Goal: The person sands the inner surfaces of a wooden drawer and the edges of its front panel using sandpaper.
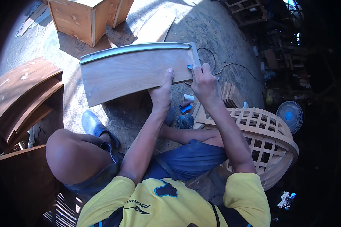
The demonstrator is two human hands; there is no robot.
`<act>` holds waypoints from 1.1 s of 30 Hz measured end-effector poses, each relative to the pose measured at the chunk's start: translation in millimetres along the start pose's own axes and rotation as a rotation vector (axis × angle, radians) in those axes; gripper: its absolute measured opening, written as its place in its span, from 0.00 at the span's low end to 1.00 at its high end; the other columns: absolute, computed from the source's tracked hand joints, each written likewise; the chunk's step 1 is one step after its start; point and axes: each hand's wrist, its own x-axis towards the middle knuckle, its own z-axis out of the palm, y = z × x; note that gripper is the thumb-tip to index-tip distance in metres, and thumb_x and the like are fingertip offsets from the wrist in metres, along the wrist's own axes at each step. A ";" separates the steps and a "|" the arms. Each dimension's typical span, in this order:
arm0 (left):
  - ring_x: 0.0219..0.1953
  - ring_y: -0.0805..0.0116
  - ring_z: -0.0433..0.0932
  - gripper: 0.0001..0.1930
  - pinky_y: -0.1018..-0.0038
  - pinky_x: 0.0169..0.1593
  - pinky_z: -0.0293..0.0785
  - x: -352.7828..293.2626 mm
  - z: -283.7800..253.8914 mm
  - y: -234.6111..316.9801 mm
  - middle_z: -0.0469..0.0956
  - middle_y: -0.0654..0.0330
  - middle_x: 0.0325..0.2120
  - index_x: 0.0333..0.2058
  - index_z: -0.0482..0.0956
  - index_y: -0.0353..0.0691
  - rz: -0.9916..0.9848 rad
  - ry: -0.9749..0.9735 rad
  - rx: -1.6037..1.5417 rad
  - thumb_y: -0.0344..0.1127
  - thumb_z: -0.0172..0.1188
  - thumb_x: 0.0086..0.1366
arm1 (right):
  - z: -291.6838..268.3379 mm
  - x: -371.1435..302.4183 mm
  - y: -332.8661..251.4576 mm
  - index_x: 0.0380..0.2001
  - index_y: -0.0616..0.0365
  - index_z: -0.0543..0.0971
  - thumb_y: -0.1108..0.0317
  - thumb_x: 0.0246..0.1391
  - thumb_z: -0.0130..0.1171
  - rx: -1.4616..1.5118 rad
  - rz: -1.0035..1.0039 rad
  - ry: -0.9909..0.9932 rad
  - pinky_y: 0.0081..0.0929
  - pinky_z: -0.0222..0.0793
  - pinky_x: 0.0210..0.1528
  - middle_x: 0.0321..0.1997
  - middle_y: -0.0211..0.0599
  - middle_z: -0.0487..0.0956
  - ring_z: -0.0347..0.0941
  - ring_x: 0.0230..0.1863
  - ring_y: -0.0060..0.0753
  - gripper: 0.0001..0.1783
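A wooden drawer-like panel [136,72] with a curved, pale-edged lip along its far side is held out in front of me, tilted. My left hand [162,92] grips its near edge, the thumb lying on top of the board and the other fingers hidden beneath. At the panel's right end, my right hand [205,84] is closed, pinching a small blue piece [190,66] that looks like folded sandpaper against the light end strip [194,55]. Most of that piece is covered by my fingers.
Curled blue and brown scraps [185,107] lie on the floor below my hands. To the right are a wooden lattice frame [261,130], a fan [290,116] and a cable [235,64]. A curved shelf unit [30,94] stands left, a wooden cabinet [74,22] beyond.
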 end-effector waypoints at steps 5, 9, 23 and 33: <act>0.53 0.66 0.80 0.26 0.69 0.60 0.76 -5.7 10.1 -1.9 0.79 0.52 0.53 0.59 0.74 0.27 0.028 -0.012 0.003 0.30 0.72 0.66 | 14.7 56.9 20.3 0.36 0.60 0.77 0.74 0.59 0.60 -0.009 0.034 0.119 0.49 0.81 0.31 0.38 0.48 0.75 0.82 0.30 0.57 0.03; 0.53 0.66 0.80 0.26 0.69 0.60 0.76 -7.2 5.7 3.3 0.79 0.53 0.53 0.59 0.74 0.28 0.048 0.019 -0.002 0.31 0.72 0.66 | 3.1 24.4 15.7 0.37 0.57 0.82 0.71 0.62 0.63 0.206 -0.014 0.086 0.50 0.75 0.33 0.33 0.48 0.74 0.79 0.31 0.56 0.03; 0.52 0.66 0.80 0.24 0.69 0.59 0.76 -6.6 11.1 -2.8 0.80 0.53 0.52 0.57 0.75 0.29 0.040 -0.010 0.017 0.31 0.72 0.66 | -0.7 -2.4 3.5 0.35 0.59 0.80 0.75 0.61 0.63 0.187 0.137 0.153 0.46 0.73 0.29 0.31 0.45 0.74 0.77 0.28 0.53 0.01; 0.53 0.65 0.81 0.25 0.67 0.60 0.76 -5.2 3.3 -11.4 0.80 0.52 0.52 0.58 0.75 0.28 -0.054 -0.052 -0.027 0.31 0.72 0.66 | -4.3 17.2 -5.9 0.36 0.60 0.79 0.78 0.57 0.60 0.243 -0.034 0.115 0.49 0.79 0.30 0.36 0.49 0.75 0.82 0.31 0.57 0.04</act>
